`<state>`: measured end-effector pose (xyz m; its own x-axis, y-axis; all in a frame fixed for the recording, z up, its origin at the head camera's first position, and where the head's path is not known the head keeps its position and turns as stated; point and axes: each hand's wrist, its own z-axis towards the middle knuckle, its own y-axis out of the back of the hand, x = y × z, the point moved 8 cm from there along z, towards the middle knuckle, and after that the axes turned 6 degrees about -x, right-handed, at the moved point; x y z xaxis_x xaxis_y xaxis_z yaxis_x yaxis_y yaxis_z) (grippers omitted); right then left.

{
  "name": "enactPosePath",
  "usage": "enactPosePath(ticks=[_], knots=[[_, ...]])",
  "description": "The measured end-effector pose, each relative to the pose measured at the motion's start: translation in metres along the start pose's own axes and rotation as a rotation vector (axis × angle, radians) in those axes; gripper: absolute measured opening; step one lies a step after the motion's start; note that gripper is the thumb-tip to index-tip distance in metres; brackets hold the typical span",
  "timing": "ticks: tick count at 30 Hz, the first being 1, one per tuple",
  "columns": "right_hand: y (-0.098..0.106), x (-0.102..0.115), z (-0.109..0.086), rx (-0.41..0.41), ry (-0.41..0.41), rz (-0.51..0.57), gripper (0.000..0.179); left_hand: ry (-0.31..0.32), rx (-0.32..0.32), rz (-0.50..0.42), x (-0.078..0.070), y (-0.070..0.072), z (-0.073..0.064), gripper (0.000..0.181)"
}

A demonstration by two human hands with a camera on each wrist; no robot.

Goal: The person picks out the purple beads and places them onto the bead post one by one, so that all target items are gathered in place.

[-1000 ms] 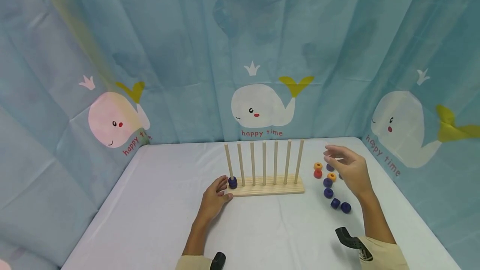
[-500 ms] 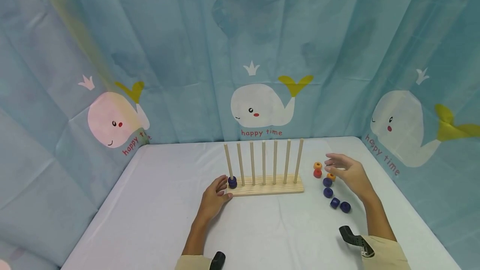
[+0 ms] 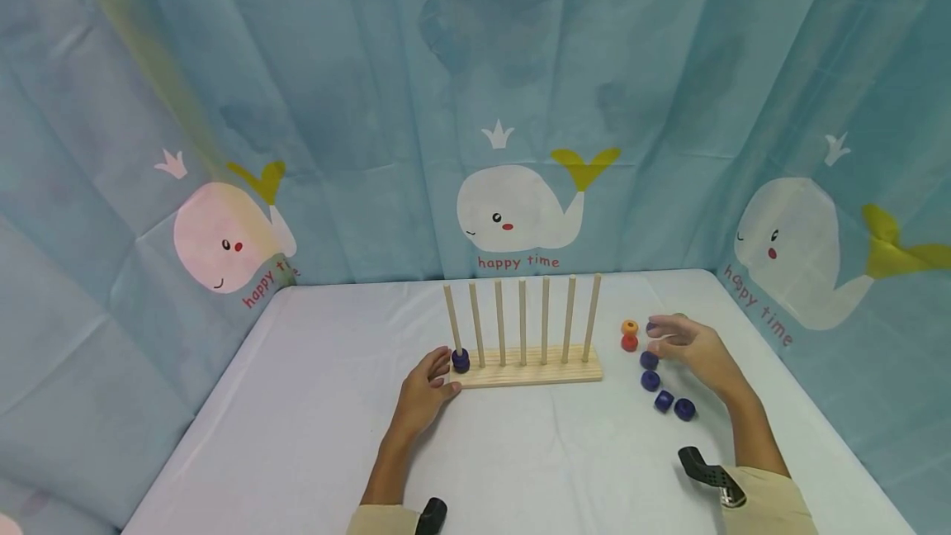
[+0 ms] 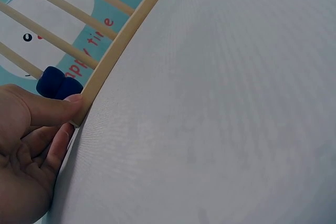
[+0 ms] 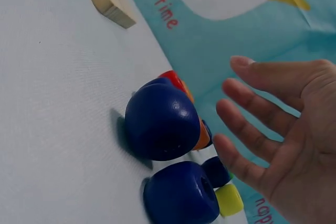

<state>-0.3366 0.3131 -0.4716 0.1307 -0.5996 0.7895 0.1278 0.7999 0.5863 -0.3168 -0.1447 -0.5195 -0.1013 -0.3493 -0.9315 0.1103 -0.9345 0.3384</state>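
My left hand (image 3: 425, 393) grips the left end of a wooden peg stand (image 3: 535, 372), thumb on its front edge, as the left wrist view also shows. Two dark blue beads (image 3: 461, 362) are stacked on the leftmost peg; the other pegs carry nothing. To the right of the stand, my right hand (image 3: 702, 356) hovers over loose beads with its fingers relaxed and nothing held. A blue bead (image 3: 650, 361) lies just below its fingertips. In the right wrist view a large-looking blue bead (image 5: 163, 121) sits in front of the spread fingers.
An orange bead (image 3: 630, 327) and a red bead (image 3: 629, 343) lie between stand and right hand. Several more blue beads (image 3: 685, 409) trail toward the front. A yellow bead (image 5: 229, 200) shows farther back. A whale-print curtain (image 3: 371, 188) hangs behind the white table (image 3: 297, 436).
My right hand has come down and nearer, now covering the second orange bead. A blue bead behind it has come partly into sight. The left hand and stand stay put.
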Motion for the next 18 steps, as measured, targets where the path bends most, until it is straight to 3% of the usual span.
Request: enactPosePath(ticks=[18], knots=[[-0.011, -0.011, 0.000, 0.099, -0.047, 0.033, 0.055, 0.011, -0.010, 0.013, -0.001, 0.000, -0.001, 0.068]])
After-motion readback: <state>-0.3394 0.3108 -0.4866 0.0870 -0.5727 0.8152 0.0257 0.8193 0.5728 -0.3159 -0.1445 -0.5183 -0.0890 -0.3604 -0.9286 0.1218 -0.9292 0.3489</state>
